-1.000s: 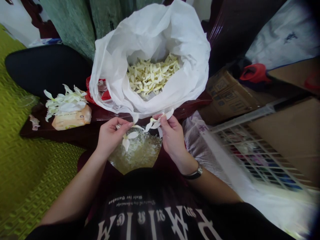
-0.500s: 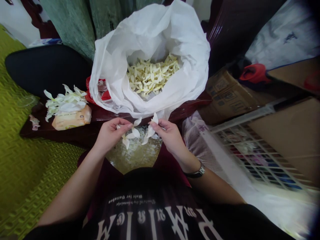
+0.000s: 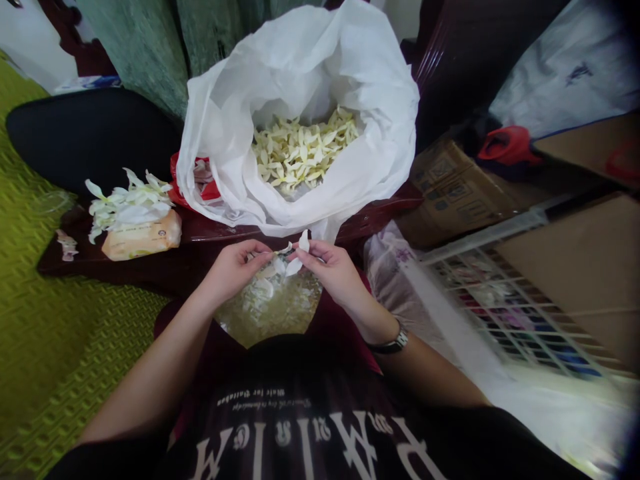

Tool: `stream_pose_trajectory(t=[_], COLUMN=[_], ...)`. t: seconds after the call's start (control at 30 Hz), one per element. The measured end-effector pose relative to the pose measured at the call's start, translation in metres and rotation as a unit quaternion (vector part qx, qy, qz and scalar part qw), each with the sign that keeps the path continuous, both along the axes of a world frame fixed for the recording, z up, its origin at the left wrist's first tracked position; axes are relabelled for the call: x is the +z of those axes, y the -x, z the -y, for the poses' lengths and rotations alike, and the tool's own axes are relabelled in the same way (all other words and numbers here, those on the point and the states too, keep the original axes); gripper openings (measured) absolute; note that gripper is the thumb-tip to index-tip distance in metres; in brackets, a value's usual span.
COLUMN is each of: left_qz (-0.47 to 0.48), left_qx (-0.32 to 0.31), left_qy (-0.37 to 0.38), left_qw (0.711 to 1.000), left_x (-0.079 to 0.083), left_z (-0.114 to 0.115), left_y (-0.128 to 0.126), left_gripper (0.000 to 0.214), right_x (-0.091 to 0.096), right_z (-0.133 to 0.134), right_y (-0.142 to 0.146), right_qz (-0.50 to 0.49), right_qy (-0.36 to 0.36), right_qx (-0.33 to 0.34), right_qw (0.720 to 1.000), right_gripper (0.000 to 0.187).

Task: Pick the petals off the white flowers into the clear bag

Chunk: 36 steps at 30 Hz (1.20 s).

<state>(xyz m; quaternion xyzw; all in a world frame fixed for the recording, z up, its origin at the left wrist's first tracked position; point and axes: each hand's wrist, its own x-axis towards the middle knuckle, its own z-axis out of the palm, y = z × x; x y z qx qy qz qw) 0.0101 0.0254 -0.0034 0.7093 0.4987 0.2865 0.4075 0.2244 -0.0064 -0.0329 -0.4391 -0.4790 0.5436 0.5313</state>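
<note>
Okay, L hand (image 3: 234,270) and R hand (image 3: 333,270) are close together over the lap, fingertips (image 3: 265,249) of both pinching a white flower (image 3: 286,262) between them, other fingers loosely curled. At 6 o'clock from hands, shiny bowl (image 3: 270,313) w/ loose petals in it, just below. At 12 o'clock, white plastic bag (image 3: 300,47) w/ cream petals (image 3: 303,150) inside, on dark wood table (image 3: 380,210). At 9–10 o'clock, white blooms (image 3: 127,207) on wipes pack (image 3: 143,235). Watch (image 3: 387,343) on R wrist.
</note>
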Motion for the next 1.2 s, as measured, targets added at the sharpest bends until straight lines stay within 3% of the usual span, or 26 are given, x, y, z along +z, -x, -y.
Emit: stream_pose_trajectory(t=[0.53,0.83,0.93,1.03,1.13,1.2], left_qz=[-0.043,-0.08,-0.071,-0.054,-0.083,-0.135], left_qx=[-0.023,-0.022,-0.013,-0.002,0.013,0.006], left_qy=[-0.039,-0.059,-0.113,-0.224,-0.329,-0.354], left_qw=[0.998,0.995,0.991,0.973,0.94,0.925], left_x=[-0.015,-0.012,0.001,0.027,0.06,0.08], left_z=[-0.005,-0.003,-0.001,-0.009,-0.035,-0.061], left_y=[0.004,0.004,0.003,0.002,-0.004,-0.016], left_gripper=[0.033,0.049,0.042,0.03,0.027,0.034], right_x=[-0.006,-0.024,-0.025,-0.022,-0.018,-0.016], right_z=[-0.002,-0.008,-0.006,-0.002,0.002,0.004], right_y=[0.0,-0.004,-0.009,-0.013,-0.015,-0.014], right_qz=[-0.01,-0.008,0.01,0.008,0.011,0.02], right_qy=[0.031,0.041,0.017,0.019,0.028,0.036], right_qx=[0.026,0.007,0.004,0.011,0.024,0.038], right_qw=[0.999,0.999,1.0,1.0,0.999,0.998], right_gripper=[0.027,0.044,0.044,0.044,0.041,0.037])
